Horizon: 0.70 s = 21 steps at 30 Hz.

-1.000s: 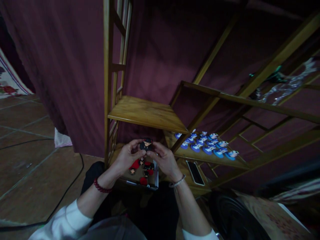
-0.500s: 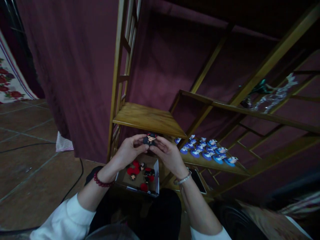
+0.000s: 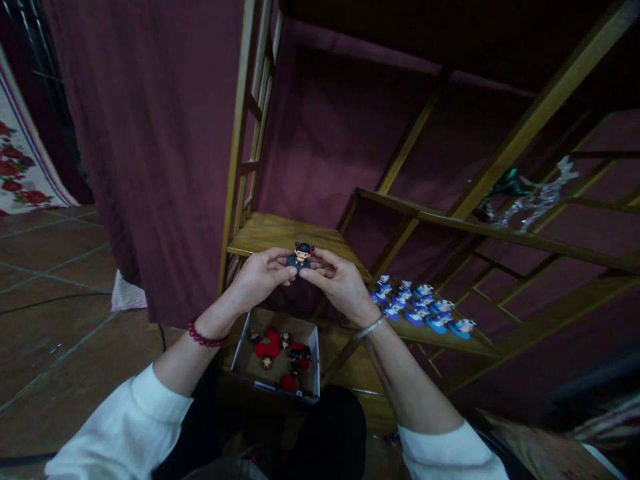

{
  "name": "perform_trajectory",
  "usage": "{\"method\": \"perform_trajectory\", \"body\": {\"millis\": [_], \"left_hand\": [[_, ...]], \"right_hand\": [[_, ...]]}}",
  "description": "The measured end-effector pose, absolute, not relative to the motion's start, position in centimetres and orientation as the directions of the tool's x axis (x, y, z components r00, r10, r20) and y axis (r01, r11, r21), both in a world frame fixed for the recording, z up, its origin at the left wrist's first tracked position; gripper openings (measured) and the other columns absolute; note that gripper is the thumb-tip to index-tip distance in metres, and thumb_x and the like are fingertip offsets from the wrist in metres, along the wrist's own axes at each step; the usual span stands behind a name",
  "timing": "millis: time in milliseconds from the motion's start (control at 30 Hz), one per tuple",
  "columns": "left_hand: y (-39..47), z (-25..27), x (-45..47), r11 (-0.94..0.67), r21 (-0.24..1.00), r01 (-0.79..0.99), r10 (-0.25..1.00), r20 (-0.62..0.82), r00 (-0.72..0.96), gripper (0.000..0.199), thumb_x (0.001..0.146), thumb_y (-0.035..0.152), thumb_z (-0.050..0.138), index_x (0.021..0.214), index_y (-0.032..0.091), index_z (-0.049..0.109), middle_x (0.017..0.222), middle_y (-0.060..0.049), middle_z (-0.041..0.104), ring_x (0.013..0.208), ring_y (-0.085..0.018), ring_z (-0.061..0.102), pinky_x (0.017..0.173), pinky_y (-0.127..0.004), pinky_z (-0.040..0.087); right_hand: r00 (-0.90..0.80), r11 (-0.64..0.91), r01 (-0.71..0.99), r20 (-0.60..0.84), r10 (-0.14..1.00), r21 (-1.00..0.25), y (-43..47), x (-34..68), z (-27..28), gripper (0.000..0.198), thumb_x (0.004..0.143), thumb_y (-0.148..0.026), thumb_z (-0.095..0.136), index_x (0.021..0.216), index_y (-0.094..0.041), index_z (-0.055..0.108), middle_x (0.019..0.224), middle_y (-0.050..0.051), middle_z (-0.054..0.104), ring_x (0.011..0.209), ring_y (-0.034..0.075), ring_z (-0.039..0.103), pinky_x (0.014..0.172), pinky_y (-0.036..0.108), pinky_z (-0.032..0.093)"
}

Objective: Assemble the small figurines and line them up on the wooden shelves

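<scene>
A small black-clad figurine (image 3: 301, 255) with black hair buns and red hair ties stands upright between my two hands. My left hand (image 3: 265, 273) pinches its left side, the thumb at the base. On the other side my right hand (image 3: 337, 275) grips it the same way. Both hands hold it in front of the edge of a wooden shelf board (image 3: 287, 232). Below them sits an open cardboard box (image 3: 243, 357) with several red and black figurines (image 3: 273, 348) lying loose in it.
Several blue and white figurines (image 3: 420, 310) stand in rows on a lower shelf at right. A clear glass-like ornament (image 3: 537, 203) is on a higher shelf. The wooden lattice side (image 3: 245, 153) rises at left beside a maroon curtain (image 3: 150, 153). A cable (image 3: 55, 298) crosses the tiled floor.
Both hands have lifted the figurine slightly, up to the shelf's front edge. More of the box beneath shows. The view has shifted a little.
</scene>
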State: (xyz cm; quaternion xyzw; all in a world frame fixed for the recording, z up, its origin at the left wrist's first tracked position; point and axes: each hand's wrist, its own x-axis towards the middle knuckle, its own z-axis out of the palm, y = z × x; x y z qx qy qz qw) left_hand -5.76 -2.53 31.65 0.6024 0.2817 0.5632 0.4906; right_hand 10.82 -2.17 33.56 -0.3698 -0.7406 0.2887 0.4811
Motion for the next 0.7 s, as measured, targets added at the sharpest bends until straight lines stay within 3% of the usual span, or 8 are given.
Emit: {"method": "perform_trajectory", "body": {"millis": [233,467,700], "left_hand": [[-2.0,32.7,-6.4,-0.428,0.904,0.020,0.887,0.415,0.200,0.037,0.068,0.023,0.063,0.102,0.011,0.060,0.064,0.000,0.058,0.052,-0.008,0.052,0.048,-0.019,0.040],[-0.8,33.3,-7.4,-0.538,0.765,0.355,0.842,0.506,0.187,0.032,0.073,0.031,0.057,0.103,0.018,0.062,0.068,0.000,0.063,0.057,-0.011,0.057,0.055,-0.021,0.041],[-0.4,34.2,-8.0,-0.492,0.717,0.494,0.861,0.486,0.152,0.029,0.075,0.031,0.054,0.098,0.016,0.064,0.052,0.002,0.060,0.051,-0.012,0.057,0.053,-0.021,0.039]], "right_hand": [[-0.317,0.594,0.370,0.503,0.804,-0.715,-1.1,10.6,34.6,0.040,0.066,-0.031,0.068,0.104,-0.018,0.062,0.087,0.003,0.067,0.071,0.014,0.061,0.065,0.026,0.051],[-0.348,0.560,0.406,0.445,0.825,-0.722,0.0,9.8,35.8,0.037,0.065,-0.032,0.067,0.097,-0.015,0.063,0.073,-0.001,0.062,0.056,0.008,0.049,0.051,0.020,0.041],[-0.374,0.565,0.355,0.441,0.816,-0.745,1.6,9.0,35.9,0.037,0.063,-0.027,0.069,0.098,-0.015,0.062,0.078,0.001,0.063,0.062,0.009,0.052,0.058,0.021,0.044]]}}
